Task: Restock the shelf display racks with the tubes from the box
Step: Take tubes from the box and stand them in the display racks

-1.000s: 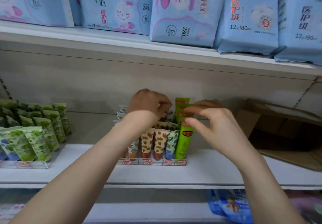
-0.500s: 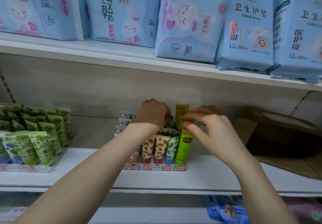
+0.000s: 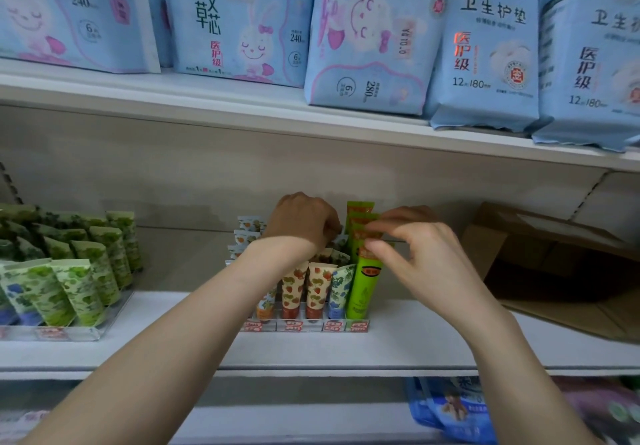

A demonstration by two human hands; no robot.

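Head view: right hand (image 3: 426, 264) pinches green tube (image 3: 363, 288); packs (image 3: 491, 46) read 卫生护垫

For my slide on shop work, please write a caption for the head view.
Right hand pinches green tubes in the rack, left hand among patterned tubes; cardboard box on the right.

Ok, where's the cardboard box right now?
In the head view, the cardboard box sits at the far right of the middle shelf, right of the right hand and the green tubes it pinches.
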